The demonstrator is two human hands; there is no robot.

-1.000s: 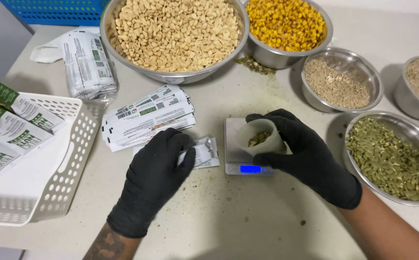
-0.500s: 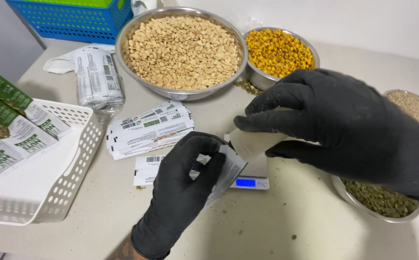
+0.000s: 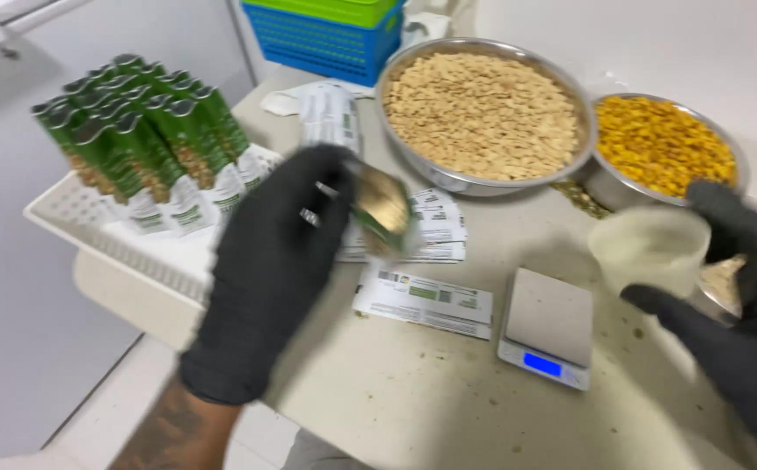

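We see our black-gloved left hand (image 3: pixel 270 278) pinching a filled pouch (image 3: pixel 381 209), blurred, with the white basket (image 3: pixel 126 244) of green packets (image 3: pixel 148 139) just beyond it. Our right hand (image 3: pixel 740 305) grips a pale plastic cup (image 3: pixel 651 248); the small scale (image 3: pixel 548 326) sits below, between both hands.

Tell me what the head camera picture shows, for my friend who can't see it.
A black-gloved left hand holds a small filled packet above a table, while the gloved right hand holds a pale plastic cup. A small scale, bowls of grain and a tray of green packets surround them.
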